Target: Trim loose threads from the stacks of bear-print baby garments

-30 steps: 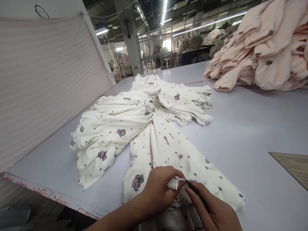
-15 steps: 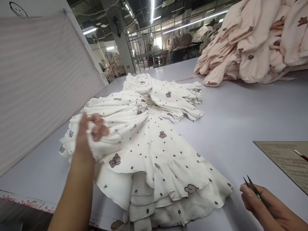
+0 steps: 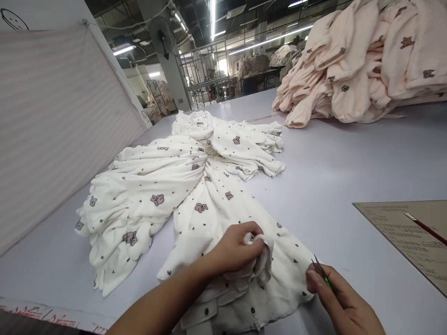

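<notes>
A stack of white garments [image 3: 181, 195] printed with small bears and dots lies spread on the pale table [image 3: 335, 172]. My left hand [image 3: 235, 249] is closed on a bunched fold of the top white garment near its lower hem. My right hand [image 3: 344, 304] sits at the garment's right edge, closed around small green-handled thread snips [image 3: 323, 274] whose points aim up and away from me.
A tall heap of pink garments [image 3: 363, 60] fills the far right of the table. A brown paper sheet [image 3: 405, 237] with a red pencil [image 3: 424, 228] lies at right. A striped fabric panel [image 3: 52, 121] stands along the left edge.
My left hand left the folded pile at left and came back to pinch the hem near me. My right hand with the snips moved in to the garment's edge.
</notes>
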`<action>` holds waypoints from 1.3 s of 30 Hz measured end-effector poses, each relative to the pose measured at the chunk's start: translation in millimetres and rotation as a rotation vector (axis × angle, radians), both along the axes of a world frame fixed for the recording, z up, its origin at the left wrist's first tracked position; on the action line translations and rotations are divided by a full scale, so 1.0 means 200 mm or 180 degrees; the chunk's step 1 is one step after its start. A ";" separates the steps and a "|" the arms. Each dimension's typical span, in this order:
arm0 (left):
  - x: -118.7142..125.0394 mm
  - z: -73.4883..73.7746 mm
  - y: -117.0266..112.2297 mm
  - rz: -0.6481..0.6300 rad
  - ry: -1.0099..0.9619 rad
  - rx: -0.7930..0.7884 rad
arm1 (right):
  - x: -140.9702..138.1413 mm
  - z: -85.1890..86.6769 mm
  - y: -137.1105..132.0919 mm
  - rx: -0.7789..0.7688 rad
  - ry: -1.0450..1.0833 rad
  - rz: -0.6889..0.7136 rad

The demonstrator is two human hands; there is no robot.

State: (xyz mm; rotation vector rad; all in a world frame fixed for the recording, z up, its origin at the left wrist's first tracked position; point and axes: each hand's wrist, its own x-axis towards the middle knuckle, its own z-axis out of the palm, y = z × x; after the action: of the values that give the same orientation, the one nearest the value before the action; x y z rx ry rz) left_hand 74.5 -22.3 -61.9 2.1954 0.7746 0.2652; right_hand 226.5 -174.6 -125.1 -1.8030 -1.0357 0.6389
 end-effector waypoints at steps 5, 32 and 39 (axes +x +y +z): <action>-0.13 0.21 -0.05 0.0478 -0.1241 0.0079 | -0.25 0.05 0.17 0.0700 0.0347 0.0109; -0.29 0.18 0.02 0.0660 -0.0902 -0.1963 | -0.29 0.16 0.32 0.0574 0.1081 0.0349; -0.27 0.07 0.03 0.0845 -0.1175 -0.2206 | -0.33 0.15 0.30 0.0796 0.0436 0.0067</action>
State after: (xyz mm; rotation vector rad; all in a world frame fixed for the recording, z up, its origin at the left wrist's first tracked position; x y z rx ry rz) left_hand 19.6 -16.9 -48.5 1.3459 0.7958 0.4426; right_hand 160.9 -115.0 -94.9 -1.5128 -0.9961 0.6081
